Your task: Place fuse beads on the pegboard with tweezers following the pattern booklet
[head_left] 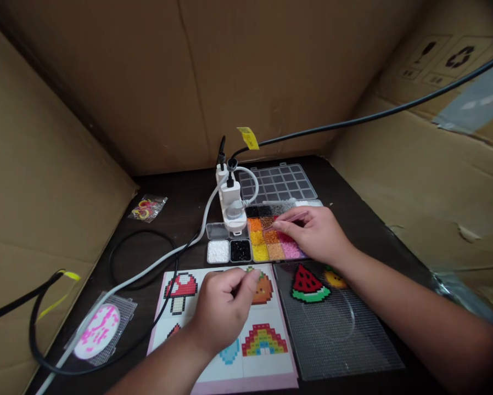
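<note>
While the right hand [320,233] grips slim pink tweezers [295,217] over a clear plastic compartment box of coloured beads [276,260], the left hand [224,307] curls closed above a white paper sheet of pixel-art pictures [267,315], thumb against forefinger; whether it pinches anything, I cannot tell. Beside the sheet lies a clear gridded plastic pegboard [332,343] bearing a red-and-green beaded watermelon slice [310,284].
</note>
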The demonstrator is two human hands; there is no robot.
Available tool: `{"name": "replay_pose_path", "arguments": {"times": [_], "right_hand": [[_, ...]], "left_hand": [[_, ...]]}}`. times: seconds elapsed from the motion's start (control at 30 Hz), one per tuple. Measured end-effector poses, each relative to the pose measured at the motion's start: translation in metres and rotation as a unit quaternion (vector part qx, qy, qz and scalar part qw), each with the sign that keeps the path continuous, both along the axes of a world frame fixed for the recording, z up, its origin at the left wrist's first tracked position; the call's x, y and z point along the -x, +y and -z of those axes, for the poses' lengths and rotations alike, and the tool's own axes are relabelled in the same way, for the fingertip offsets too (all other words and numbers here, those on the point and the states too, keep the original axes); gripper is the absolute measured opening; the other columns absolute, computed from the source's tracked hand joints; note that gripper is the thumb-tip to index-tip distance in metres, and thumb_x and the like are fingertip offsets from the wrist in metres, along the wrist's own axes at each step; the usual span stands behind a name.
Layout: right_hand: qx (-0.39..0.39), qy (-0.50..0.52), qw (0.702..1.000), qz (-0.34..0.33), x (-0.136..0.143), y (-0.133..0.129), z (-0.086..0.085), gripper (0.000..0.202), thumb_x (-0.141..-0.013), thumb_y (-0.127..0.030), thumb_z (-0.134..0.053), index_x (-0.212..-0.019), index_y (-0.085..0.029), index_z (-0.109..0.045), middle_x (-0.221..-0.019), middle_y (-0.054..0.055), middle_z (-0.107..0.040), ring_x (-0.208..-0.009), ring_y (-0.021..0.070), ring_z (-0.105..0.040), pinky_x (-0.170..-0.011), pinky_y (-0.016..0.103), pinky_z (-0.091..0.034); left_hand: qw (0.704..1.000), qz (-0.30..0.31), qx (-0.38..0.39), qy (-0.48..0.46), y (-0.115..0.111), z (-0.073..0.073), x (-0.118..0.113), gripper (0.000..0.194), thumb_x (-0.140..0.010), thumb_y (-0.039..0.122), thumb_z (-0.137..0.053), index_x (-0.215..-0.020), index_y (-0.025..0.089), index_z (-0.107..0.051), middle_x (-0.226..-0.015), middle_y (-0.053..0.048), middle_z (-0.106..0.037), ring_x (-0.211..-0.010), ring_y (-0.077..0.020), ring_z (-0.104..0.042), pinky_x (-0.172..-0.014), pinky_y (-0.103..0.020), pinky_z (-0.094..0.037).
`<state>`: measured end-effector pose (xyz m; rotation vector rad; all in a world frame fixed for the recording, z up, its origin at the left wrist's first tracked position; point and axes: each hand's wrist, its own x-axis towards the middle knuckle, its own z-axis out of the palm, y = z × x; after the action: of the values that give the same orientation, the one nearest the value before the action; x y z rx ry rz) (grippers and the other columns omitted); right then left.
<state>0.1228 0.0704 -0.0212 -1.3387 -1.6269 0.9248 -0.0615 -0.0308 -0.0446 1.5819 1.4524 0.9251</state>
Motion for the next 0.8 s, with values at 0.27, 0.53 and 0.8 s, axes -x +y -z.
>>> {"name": "replay_pose_path", "arguments": {"times": [0.27, 0.53, 0.8], "right_hand": [[-0.011, 0.013, 1.0, -0.011, -0.0001, 0.0027, 0.0071, 0.008, -0.066, -0.025, -0.075, -0.064, -0.019, -0.07, -0.06, 0.003, -0.071, -0.055, 0.0153, -0.065, -0.05, 0.026, -0.05], [-0.006, 0.018, 1.0, -0.017, 0.0006, 0.0031, 0.0086, 0.009, -0.068, -0.026, -0.074, -0.064, -0.019, -0.07, -0.061, 0.003, -0.071, -0.055, 0.0152, -0.066, -0.05, 0.026, -0.05], [0.019, 0.021, 0.999, -0.015, -0.0009, 0.0024, 0.0047, 0.009, -0.07, -0.026, -0.072, -0.065, -0.018, -0.07, -0.067, 0.005, -0.074, -0.064, 0.0182, -0.07, -0.059, 0.029, -0.054]], "left_hand": [[1.0, 0.003, -0.002, -0.003, -0.0007, 0.0012, 0.0004, 0.048, -0.09, 0.039, -0.046, -0.047, 0.019, -0.04, -0.037, 0.004, -0.042, -0.036, -0.0084, -0.039, -0.04, -0.023, -0.032], [1.0, 0.005, 0.002, -0.005, -0.0002, 0.001, -0.0001, 0.049, -0.09, 0.04, -0.045, -0.047, 0.019, -0.038, -0.038, 0.004, -0.041, -0.037, -0.0085, -0.039, -0.04, -0.023, -0.032], [1.0, 0.003, -0.006, 0.002, 0.0006, -0.0001, 0.0008, 0.048, -0.09, 0.039, -0.046, -0.047, 0.02, -0.037, -0.037, 0.004, -0.041, -0.036, -0.0086, -0.039, -0.04, -0.023, -0.032]]}}
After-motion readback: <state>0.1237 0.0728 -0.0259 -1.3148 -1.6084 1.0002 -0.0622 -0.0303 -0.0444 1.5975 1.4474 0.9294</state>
